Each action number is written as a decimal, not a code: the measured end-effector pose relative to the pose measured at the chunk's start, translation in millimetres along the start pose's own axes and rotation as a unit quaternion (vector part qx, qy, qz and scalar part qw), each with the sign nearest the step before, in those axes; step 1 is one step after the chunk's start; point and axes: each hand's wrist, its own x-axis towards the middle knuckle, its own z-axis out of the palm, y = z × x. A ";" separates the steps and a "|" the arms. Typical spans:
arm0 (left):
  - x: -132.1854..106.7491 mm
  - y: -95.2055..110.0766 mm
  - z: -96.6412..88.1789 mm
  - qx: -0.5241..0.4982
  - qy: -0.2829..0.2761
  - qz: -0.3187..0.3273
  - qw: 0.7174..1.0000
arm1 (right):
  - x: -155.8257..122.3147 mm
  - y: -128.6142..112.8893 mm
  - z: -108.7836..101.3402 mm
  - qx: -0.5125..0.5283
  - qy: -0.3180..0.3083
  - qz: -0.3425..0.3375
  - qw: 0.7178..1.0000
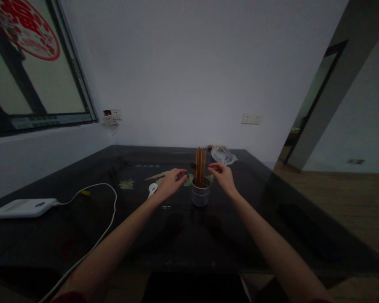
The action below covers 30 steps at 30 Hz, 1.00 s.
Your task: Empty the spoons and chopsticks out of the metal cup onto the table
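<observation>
A round grey metal holder (200, 197) stands upright on the dark glossy table. Several brown chopsticks (201, 166) rise out of it, bunched together. A dark metal spoon (193, 166) leans at the left side of the bunch. My left hand (173, 182) hovers just left of the holder, thumb and fingers apart, touching nothing. On the other side, my right hand (221, 174) is raised beside the chopsticks with fingers curved and parted, holding nothing. A white spoon (152, 189) lies on the table next to my left wrist, partly hidden by the forearm.
A crumpled clear plastic bag (222, 155) lies at the table's back edge. At left, a white flat device (24, 208) trails a white cable (115, 202) along my left forearm. A dark flat object (306, 229) rests at right. Wall sockets (251, 119) sit above the table (240, 235).
</observation>
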 end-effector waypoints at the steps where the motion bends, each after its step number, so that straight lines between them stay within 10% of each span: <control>1: 7.8 -0.6 5.5 -0.015 -0.009 -0.020 1.000 | 6.7 6.5 0.7 0.003 -0.014 0.012 1.000; 8: 37.8 1.3 28.5 -0.106 -0.097 -0.020 0.989 | 25.9 17.2 13.0 0.052 -0.233 0.048 0.970; 30: 44.2 10.3 42.9 0.034 -0.027 -0.008 0.999 | 25.4 21.1 17.9 -0.052 -0.137 -0.004 0.989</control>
